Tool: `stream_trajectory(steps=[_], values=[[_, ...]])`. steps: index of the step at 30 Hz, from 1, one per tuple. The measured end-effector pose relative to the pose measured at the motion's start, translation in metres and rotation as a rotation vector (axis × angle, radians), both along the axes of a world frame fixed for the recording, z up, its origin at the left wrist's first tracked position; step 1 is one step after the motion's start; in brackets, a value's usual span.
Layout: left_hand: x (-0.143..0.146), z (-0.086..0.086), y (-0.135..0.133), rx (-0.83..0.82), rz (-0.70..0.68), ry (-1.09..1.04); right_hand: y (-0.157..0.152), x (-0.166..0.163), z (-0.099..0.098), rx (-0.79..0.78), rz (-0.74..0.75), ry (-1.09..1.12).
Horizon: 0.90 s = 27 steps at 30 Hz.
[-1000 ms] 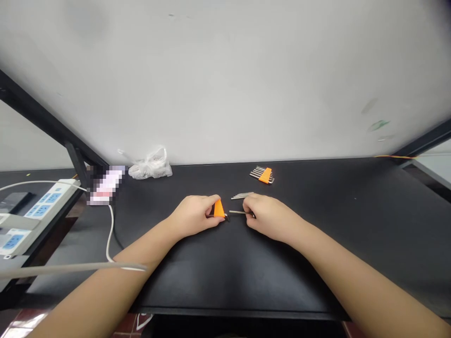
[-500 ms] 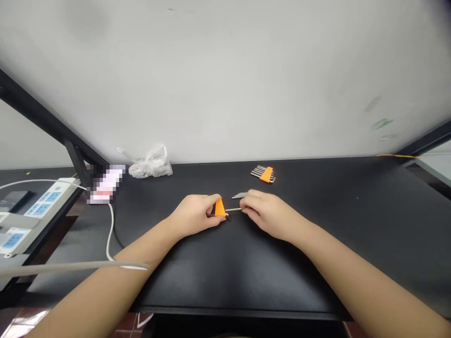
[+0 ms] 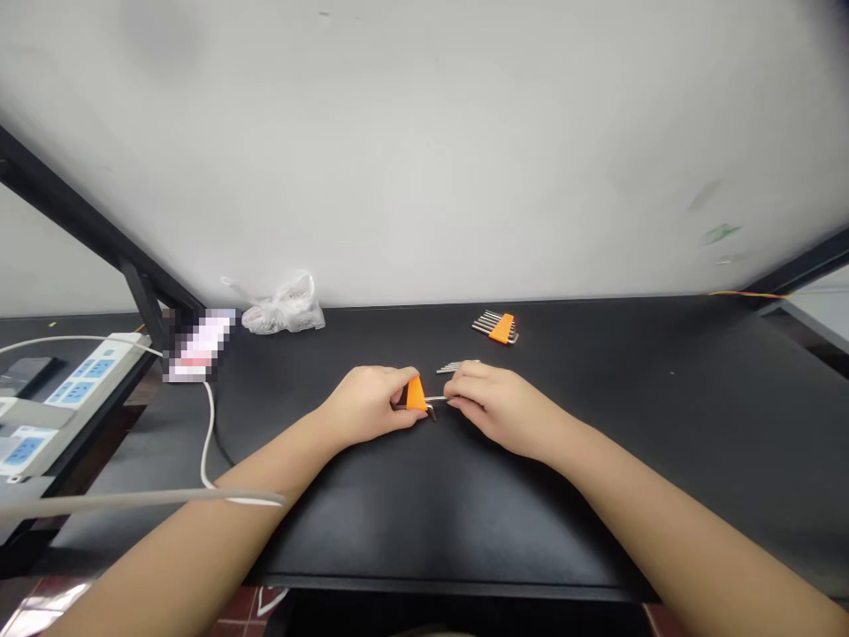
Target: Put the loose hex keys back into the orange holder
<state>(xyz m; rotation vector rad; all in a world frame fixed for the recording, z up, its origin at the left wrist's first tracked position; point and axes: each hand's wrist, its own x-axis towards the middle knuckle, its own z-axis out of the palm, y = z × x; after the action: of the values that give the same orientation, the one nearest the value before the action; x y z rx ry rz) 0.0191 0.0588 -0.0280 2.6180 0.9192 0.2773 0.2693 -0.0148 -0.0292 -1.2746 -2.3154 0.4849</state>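
While the left hand (image 3: 368,404) stays closed in a pinch, thumb on one side and fingers on the other, one orange holder (image 3: 416,395) sits in its grip, just above the tabletop or on it; which, cannot tell. One bent hex key (image 3: 433,411) pokes out of the holder on the side toward the right hand (image 3: 499,407), its short end angled toward the wearer. Right hand narrow, fingertips pinching one slim metal key (image 3: 436,398); its free end reaches the holder's near edge, though whether it is inside a slot is too small to tell.

Just beyond the right fingers: one small bunch of loose keys (image 3: 453,366), several, partly hidden by the hand, exact count unclear. Farther out past the same hand: a second orange holder (image 3: 502,328), loaded with a row of keys, too fine to count surely. Holders in all: two.

Beyond the left hand and off to its left: one clear plastic bag (image 3: 285,310), then one pixelated patch. Outward left of the forearm: a white power strip (image 3: 80,391) with blue sockets. White cable (image 3: 210,429) near the left forearm. Under everything central, one black tabletop (image 3: 431,522).
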Motion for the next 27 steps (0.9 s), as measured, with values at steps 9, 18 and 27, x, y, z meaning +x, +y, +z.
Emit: stream_trajectory(steps=[9,18,27], values=[[0.004,0.002,-0.002,0.112,-0.114,-0.057,-0.004,-0.027,0.001,-0.212,0.057,0.288],[0.003,-0.003,-0.001,0.066,-0.065,-0.034,0.016,0.007,-0.011,0.066,-0.246,-0.026],[0.003,-0.003,0.001,0.067,-0.047,-0.019,0.021,0.009,-0.015,0.073,-0.229,-0.245]])
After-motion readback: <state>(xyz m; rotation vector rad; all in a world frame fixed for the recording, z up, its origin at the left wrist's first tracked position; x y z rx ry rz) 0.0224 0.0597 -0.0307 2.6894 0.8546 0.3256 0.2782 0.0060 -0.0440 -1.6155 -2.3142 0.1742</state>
